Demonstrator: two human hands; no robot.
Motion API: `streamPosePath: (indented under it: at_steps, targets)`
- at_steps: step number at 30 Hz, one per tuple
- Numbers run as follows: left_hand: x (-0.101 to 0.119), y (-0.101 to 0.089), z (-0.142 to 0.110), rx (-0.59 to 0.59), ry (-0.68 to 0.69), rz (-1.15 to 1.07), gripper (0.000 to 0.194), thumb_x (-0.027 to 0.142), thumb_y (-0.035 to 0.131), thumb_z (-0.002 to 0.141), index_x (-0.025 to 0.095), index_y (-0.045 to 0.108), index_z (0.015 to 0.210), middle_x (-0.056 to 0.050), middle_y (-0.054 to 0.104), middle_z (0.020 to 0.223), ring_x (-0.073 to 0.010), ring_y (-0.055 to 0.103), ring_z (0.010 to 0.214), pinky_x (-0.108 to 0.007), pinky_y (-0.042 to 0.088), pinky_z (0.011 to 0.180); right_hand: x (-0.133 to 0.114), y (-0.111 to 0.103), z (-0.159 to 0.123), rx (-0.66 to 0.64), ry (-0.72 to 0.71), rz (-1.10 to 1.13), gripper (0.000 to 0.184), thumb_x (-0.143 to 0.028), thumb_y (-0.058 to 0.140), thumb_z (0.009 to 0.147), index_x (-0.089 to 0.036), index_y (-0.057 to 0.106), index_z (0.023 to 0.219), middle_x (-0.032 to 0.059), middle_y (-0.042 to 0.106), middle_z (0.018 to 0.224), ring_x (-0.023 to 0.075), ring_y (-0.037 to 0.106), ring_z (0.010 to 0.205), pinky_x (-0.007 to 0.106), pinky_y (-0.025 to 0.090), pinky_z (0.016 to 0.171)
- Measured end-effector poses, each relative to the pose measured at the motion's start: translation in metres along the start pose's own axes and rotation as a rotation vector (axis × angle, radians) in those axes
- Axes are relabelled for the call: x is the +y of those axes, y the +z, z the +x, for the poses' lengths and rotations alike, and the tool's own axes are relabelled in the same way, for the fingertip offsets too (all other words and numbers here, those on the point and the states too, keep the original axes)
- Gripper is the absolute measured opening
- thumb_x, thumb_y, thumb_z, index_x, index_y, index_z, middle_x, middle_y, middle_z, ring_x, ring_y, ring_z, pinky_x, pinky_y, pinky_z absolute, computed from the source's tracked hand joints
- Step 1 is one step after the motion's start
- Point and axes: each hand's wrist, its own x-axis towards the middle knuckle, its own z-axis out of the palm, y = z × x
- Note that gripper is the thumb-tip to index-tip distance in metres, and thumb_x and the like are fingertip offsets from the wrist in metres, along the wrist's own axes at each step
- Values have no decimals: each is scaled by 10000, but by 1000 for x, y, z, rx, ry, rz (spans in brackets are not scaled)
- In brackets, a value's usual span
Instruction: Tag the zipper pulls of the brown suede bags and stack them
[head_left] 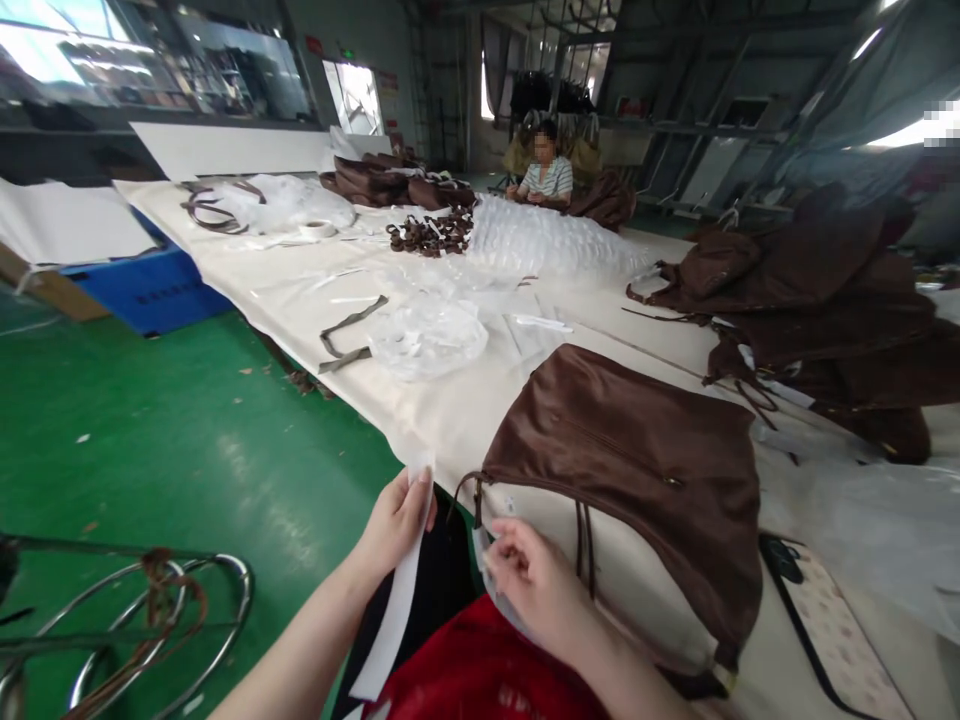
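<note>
We saw the counter (pixel 442 420) stretch away toward 11 o'clock, with a brown heap (pixel 817 320) well out at 2 o'clock from the right fingers (pixel 517 545). The bag (pixel 622 430) lay flat on the counter, closer in, between 1 and 2 o'clock from those same fingers, its curved edge running from 10 down to 4. Beside the bag's lower end, a little past 3 o'clock from the right fingers, we found the phone (pixel 832 620). The strip (pixel 405 590) came next in size: the left fingers (pixel 424 480) pinched it near its top, and its long axis dropped from there to between 6 and 7 o'clock, lower end loose. That put it at about 9 o'clock from the right fingers, with a gap between. The strap (pixel 478 495) left the bag's near corner between 10 and 11 o'clock from the right fingers, which were the nearer pair to it. These curled at a pale wrap (pixel 479 542) lower on the strap; we could not tell whether they gripped it.
</note>
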Motion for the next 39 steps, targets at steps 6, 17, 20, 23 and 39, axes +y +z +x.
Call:
streamPosePath:
  at_steps: [6,17,20,23,39]
  targets:
    - [-17,-7,16,-226,387,336,248,351,471,926,187,656,912,-109,558,1288,-239,527,1177,-356,418,1019,26,16,30,24,298,486,503,-540,669,754,-143,567,1046,39,667,795,77,535,497,189,366,463]
    - [27,8,3,-383,356,235,265,317,458,931,168,603,768,-32,582,773,-144,553,706,-238,442,685,23,15,31,3,348,677,500,-627,645,733,-134,612,815,-40,538,555,42,398,387,185,232,390]
    - [33,6,-6,-385,355,222,274,331,465,925,164,594,749,-23,565,751,-136,536,688,-229,433,673,21,19,43,30,375,745,479,-617,668,689,-150,561,674,-69,442,476,35,329,357,194,163,364]
    - [24,1,-3,-197,293,276,290,352,458,924,163,589,748,-42,566,789,-161,543,756,-251,443,721,22,23,45,100,366,748,426,-550,715,669,-154,601,775,-85,428,473,34,310,354,190,143,362]
    - [37,2,-36,-708,204,35,312,386,473,937,124,618,848,-28,569,791,-126,506,735,-228,425,718,28,17,39,-208,436,1063,319,-343,810,674,-130,664,860,-103,377,492,5,224,386,154,145,370]
